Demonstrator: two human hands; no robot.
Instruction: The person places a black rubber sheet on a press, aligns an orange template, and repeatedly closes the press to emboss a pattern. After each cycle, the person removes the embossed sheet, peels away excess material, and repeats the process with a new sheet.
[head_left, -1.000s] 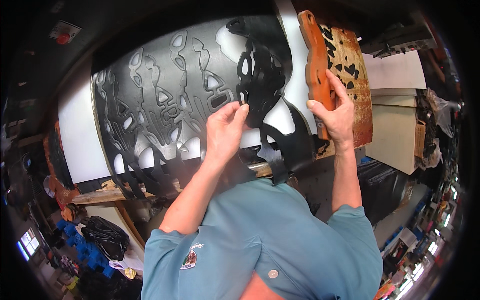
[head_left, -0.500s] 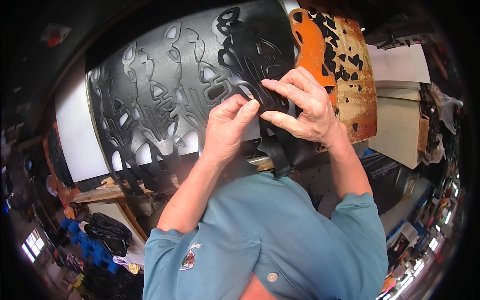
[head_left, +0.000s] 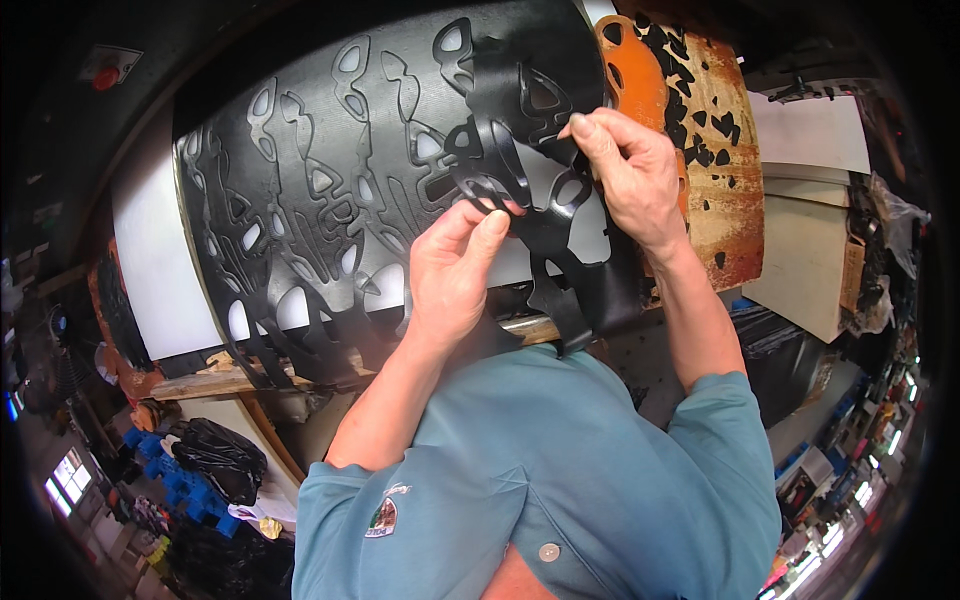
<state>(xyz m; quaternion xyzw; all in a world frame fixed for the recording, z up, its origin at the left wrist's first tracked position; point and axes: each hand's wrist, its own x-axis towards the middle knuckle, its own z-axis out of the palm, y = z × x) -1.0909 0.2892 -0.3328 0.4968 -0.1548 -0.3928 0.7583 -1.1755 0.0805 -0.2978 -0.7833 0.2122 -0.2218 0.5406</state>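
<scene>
A large black leather-like sheet point(head_left: 310, 150) with rows of cut-out shapes drapes over a white board point(head_left: 150, 270). My left hand point(head_left: 452, 270) pinches a thin, glossy black cut strip point(head_left: 495, 165) between thumb and fingers, its looped end at the fingertips. To its right, my right hand point(head_left: 632, 175) is closed in a pinch at the sheet's right part; what its fingertips hold, if anything, is too small to make out. Between the hands a gap shows the white board, crossed by a narrow black piece with holes point(head_left: 570, 190). Black cut strips point(head_left: 565, 310) hang over the near edge.
An orange cut template-like piece point(head_left: 632, 70) lies beyond my right hand. Beside it is a rusty tan board point(head_left: 725, 200) scattered with small black scraps. A wooden edge point(head_left: 215, 380) runs along the near side. Blue crates point(head_left: 190, 490) and a black bag point(head_left: 215, 462) stand lower left.
My right hand has moved away from my left and its spread fingers have closed into a pinch. The strip at my left hand has lifted, baring more white board between the hands.
</scene>
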